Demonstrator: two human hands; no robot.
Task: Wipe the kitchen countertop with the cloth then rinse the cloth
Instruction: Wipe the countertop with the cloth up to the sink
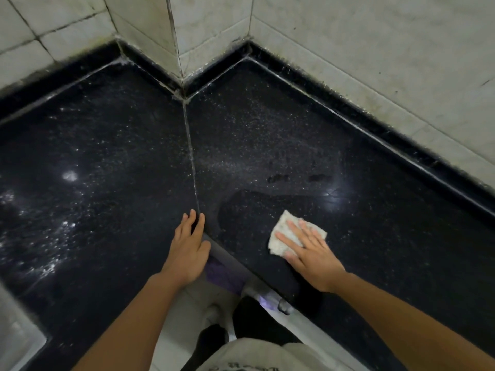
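Note:
A black speckled countertop [267, 135] fills an L-shaped corner below tiled walls. A small pale cloth [284, 231] lies flat on its right section near the front edge. My right hand [310, 250] presses on the cloth with straight, spread fingers. My left hand [187, 245] rests flat on the counter at the inner corner, beside the pale seam [191, 162], holding nothing. A darker wet patch [246, 207] shows just left of the cloth.
Pale tiled walls [375, 62] with a jutting pillar corner [182, 36] bound the counter at the back. White specks and glare cover the left section [61, 223]. A steel sink edge [16, 333] shows at the lower left. Below the counter edge are a purple item [222, 274] and floor tiles.

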